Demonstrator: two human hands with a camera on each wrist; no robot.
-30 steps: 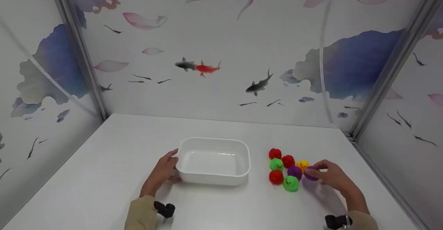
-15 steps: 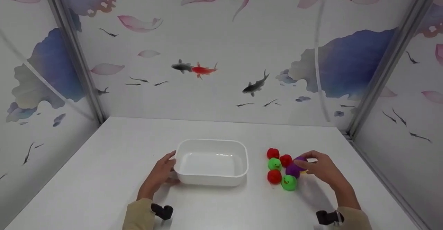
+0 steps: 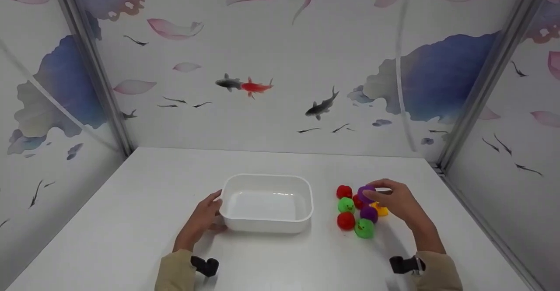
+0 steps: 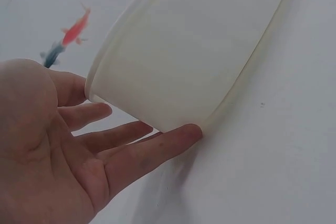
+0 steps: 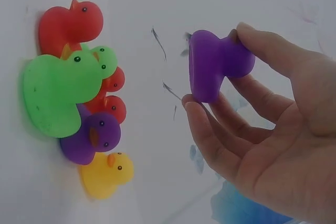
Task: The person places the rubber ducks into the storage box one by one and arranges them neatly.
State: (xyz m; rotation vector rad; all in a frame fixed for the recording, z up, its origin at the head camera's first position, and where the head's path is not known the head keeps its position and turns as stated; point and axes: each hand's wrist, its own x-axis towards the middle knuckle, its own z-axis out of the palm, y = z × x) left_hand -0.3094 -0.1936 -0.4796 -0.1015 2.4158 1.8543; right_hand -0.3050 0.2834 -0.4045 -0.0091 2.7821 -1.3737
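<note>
Hanging upright, long axis level — purple duck (image 5: 205, 69) in right grip (image 5: 286, 145).

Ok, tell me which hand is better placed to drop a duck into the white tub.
Likely the right hand: it pinches a purple duck, clear of the other ducks, and the white tub stands to its left. The left hand touches the tub's side and holds no duck.

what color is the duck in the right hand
The duck in the right hand is purple, seen best in the right wrist view.
</note>
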